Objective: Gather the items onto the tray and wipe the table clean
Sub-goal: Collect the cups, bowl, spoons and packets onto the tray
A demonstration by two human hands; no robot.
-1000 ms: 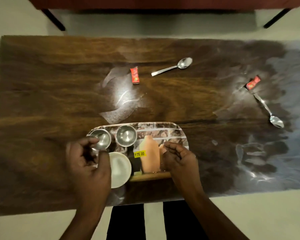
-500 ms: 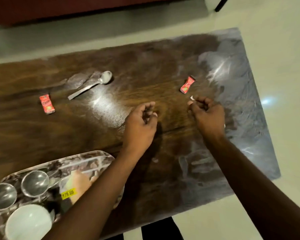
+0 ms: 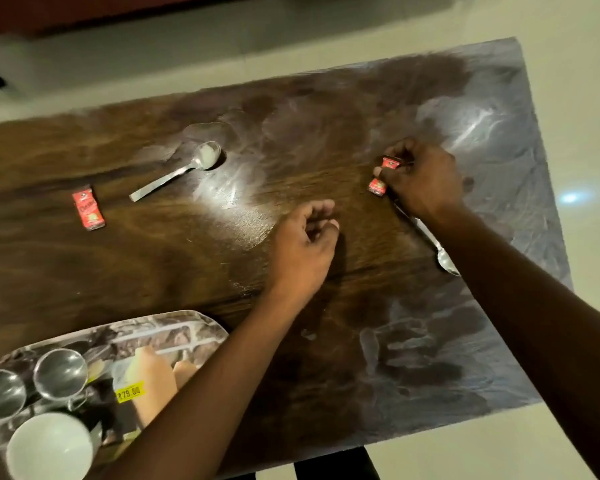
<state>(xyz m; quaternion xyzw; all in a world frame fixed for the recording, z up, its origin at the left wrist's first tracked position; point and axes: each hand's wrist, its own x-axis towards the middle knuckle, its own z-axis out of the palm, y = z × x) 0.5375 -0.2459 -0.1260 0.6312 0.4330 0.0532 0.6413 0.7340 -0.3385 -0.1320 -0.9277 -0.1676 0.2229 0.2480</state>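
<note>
Sachet (image 3: pixel 378 186), small, red, printed, pinched by right hand (image 3: pixel 425 183)

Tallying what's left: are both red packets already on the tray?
No: one red packet lies on the table, the right hand pinches the second packet, both off the tray.

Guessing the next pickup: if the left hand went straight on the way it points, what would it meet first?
Probably the red sachet the right hand pinches, though the line from the left hand may pass beside it over bare table; depth unclear.
</note>
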